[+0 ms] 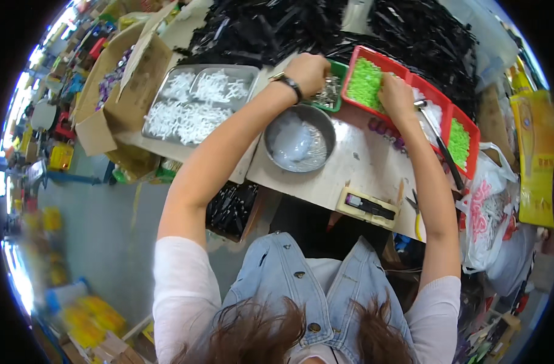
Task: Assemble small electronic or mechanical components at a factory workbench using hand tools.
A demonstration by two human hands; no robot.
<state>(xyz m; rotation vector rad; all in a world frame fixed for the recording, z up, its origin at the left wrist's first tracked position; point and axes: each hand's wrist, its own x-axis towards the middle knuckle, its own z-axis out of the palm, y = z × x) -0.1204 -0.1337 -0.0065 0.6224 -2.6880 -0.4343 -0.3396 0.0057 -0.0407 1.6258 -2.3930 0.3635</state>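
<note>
My left hand (pixel 307 74) is curled at the edge of a small green tray (pixel 336 104) of small metal parts (pixel 329 92). Its fingertips are hidden. Over a red divided tray (pixel 432 92), my right hand (pixel 396 95) bends its fingers at the small bright green pieces (pixel 365 84); whatever they pinch is too small to make out. Beneath my left wrist stands a round metal bowl (pixel 300 168) with a clear plastic bag in it. Nearer me lies a cream holding block (pixel 367 207) with a black and purple part set in it.
A metal tray (pixel 195 109) of white plastic parts lies left, beside an open cardboard box (pixel 122 115). Black strips (pixel 265 30) are heaped at the back. A black-handled tool (pixel 444 148) rests across the red tray. Yellow-handled pliers (pixel 417 218) and a plastic bag (pixel 488 206) are at right.
</note>
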